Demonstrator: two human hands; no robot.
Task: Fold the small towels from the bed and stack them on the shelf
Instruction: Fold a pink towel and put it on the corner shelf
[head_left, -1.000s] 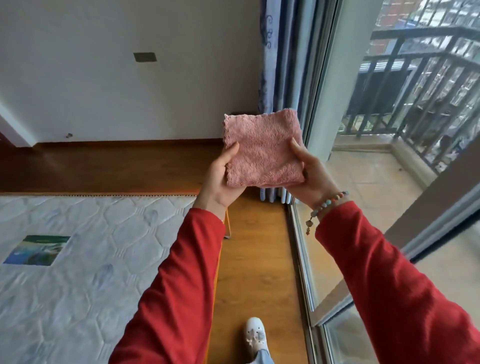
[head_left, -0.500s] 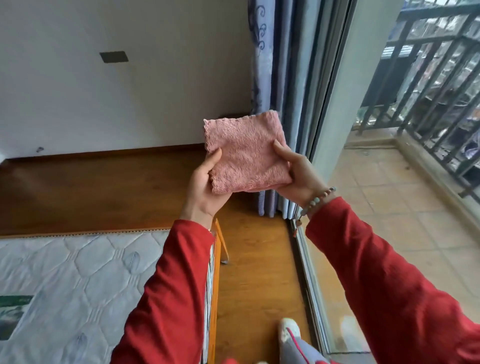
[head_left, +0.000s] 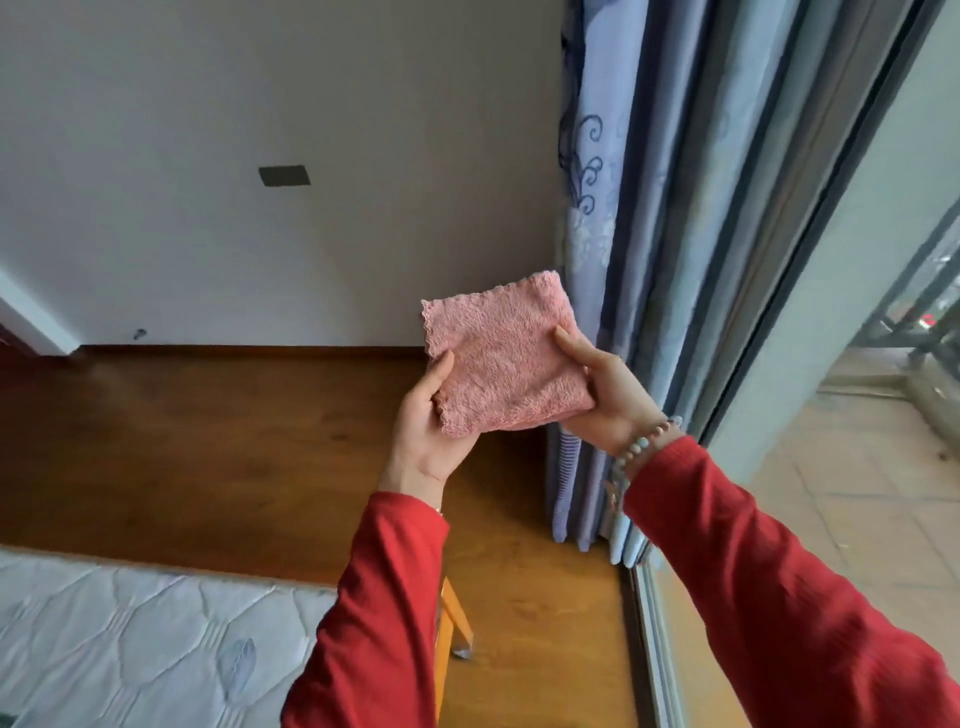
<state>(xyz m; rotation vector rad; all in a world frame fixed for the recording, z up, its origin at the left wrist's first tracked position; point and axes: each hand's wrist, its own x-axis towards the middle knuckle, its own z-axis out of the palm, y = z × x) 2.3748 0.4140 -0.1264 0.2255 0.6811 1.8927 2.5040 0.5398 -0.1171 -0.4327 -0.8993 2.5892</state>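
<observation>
A small pink towel (head_left: 506, 358), folded into a square, is held up in the air in front of me. My left hand (head_left: 426, 431) grips its lower left edge, thumb on the front face. My right hand (head_left: 605, 389) grips its right edge, thumb on the front, a bead bracelet on the wrist. Both arms wear red sleeves. The bed's white quilted mattress (head_left: 130, 639) lies at the lower left, below my left arm. No shelf is in view.
A brown wooden floor (head_left: 218, 447) stretches to a white wall (head_left: 260, 104). A blue patterned curtain (head_left: 623, 208) hangs just behind the towel on the right, beside a glass sliding door frame (head_left: 810, 234) with a tiled balcony (head_left: 857, 519) beyond.
The view has swung left and up while I step forward: the balcony railing has slid out on the right, and less of the mattress shows. Both hands keep hold of the folded towel.
</observation>
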